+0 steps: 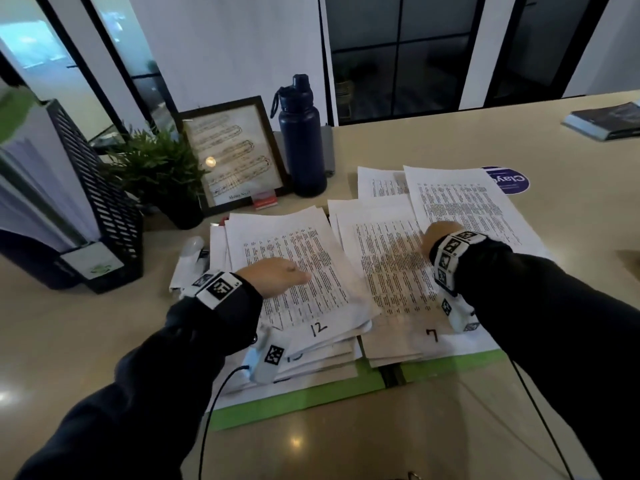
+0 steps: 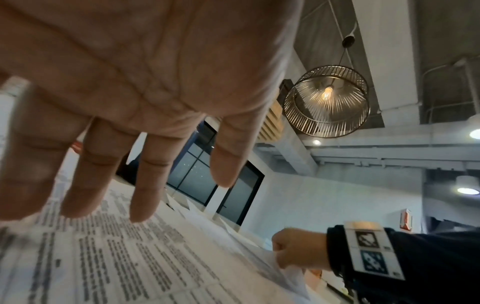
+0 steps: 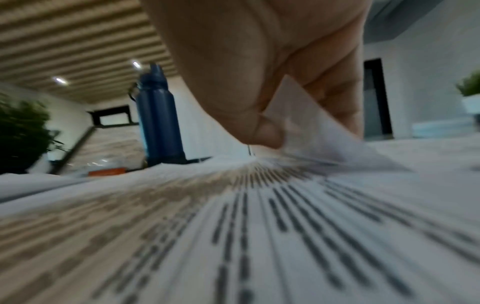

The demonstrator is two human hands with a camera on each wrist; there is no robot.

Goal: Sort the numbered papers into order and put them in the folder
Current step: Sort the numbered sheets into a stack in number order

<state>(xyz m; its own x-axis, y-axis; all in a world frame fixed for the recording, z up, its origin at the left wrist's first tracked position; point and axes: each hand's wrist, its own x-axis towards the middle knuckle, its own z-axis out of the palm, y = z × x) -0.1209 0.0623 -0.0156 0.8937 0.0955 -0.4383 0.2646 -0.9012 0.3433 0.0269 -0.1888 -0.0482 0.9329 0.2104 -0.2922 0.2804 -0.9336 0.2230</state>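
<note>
Right hand [image 3: 262, 86] pinches a blurred sheet [image 3: 319, 131]; number hidden

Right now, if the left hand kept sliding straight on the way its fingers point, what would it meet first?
The left hand lies open on the sheet marked 12, its fingers pointing right. Going on, it would probably first meet the neighbouring stack topped by the sheet marked 7, whose edge lies close by; whether the stacks overlap there is unclear.

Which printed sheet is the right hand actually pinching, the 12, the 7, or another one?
Another one: the far-right sheet, with no number showing. The right hand pinches its near corner. The sheet marked 12 lies under the flat left hand; the 7 lies free.
</note>
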